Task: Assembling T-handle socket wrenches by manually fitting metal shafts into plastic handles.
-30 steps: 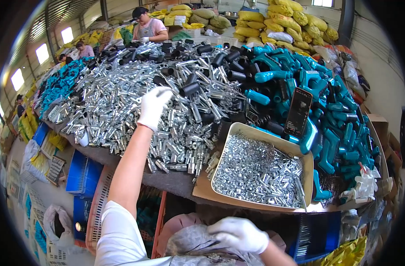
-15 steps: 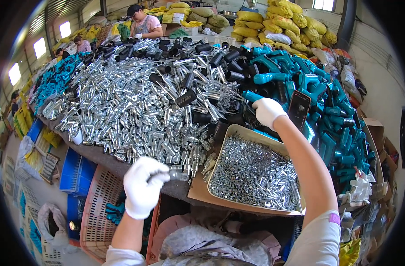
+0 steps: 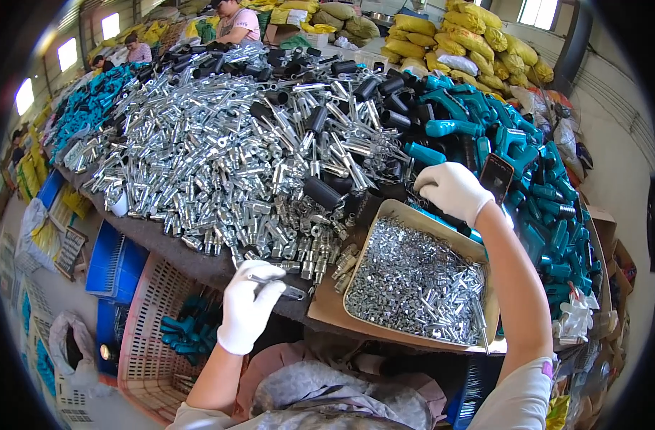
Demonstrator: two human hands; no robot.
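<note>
My left hand (image 3: 250, 307), in a white glove, is closed round a slim silver metal tube (image 3: 287, 289) at the table's near edge. Its thumb and fingers press on the tube, just in front of the heap of silver metal fittings (image 3: 220, 168). My right hand (image 3: 453, 190), also gloved, hovers past the far edge of a shallow tray (image 3: 350, 309) full of small metal pins and nuts. Its fingers are curled down beside a teal handle (image 3: 424, 153); whatever they hold is hidden. A black sleeve (image 3: 321, 193) lies on the heap between my hands.
Teal tool housings (image 3: 549, 215) pile up at the right, with a phone (image 3: 496, 175) propped among them. Below the table's left edge stand a pink basket (image 3: 152, 337) and a blue bin (image 3: 112, 269). A co-worker (image 3: 236, 23) is across the table; yellow sacks (image 3: 485, 39) are stacked behind.
My left hand has shifted and now shows the metal tube in its grip. The right hand has drawn back slightly from the teal handle. The black sleeve lies nearer me; the view has shifted slightly.
</note>
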